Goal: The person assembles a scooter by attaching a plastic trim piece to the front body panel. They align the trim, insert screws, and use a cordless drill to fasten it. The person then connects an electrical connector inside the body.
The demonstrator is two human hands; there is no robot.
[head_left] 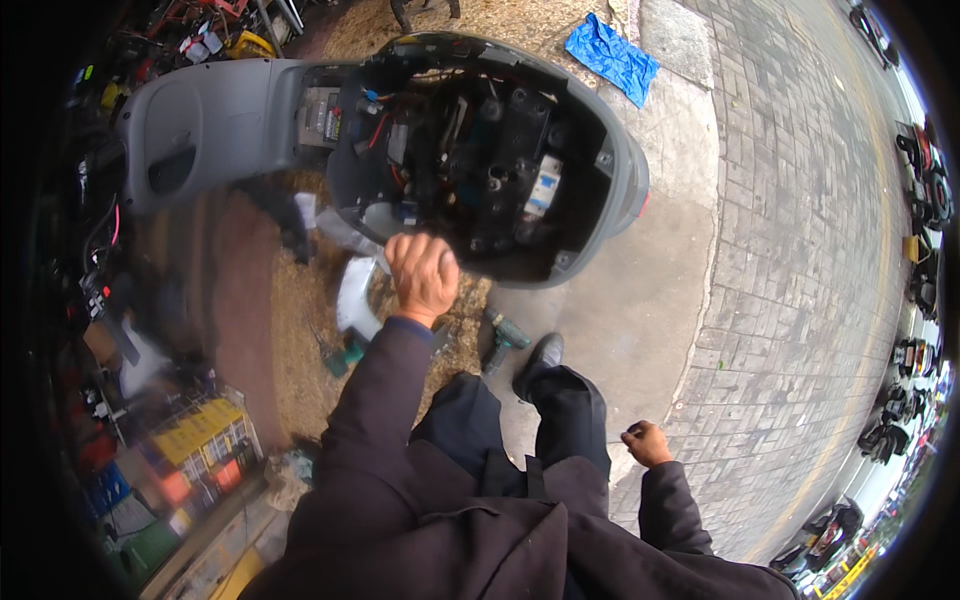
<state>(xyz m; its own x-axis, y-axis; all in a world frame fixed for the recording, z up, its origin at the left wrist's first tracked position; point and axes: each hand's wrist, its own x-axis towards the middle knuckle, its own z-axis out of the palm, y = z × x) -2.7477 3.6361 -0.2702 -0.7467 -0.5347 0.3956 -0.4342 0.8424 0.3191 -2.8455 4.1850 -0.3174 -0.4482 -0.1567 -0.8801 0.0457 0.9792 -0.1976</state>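
Note:
A grey scooter body (618, 165) stands before me, its seat off and its dark inner compartment (480, 185) uncovered. My left hand (422, 275) is closed over the near rim of that body, fingers curled onto the edge. Inside the compartment lie wires, dark parts and a small white-and-blue box (542, 187). Out to my right, away from the scooter, my right hand (647, 442) hangs with its fingers curled; a dark spot shows at the fingertips, too small to name. A green-and-black cordless drill (505, 338) rests on the ground beside my shoe.
A white curved panel (355, 300) lies under the scooter's near side. Crumpled blue plastic (612, 58) is on the ground at the far right. Yellow boxes (203, 430) and cluttered shelves fill the left. Paving (790, 250) stretches to the right, with parked scooters (925, 275) beyond.

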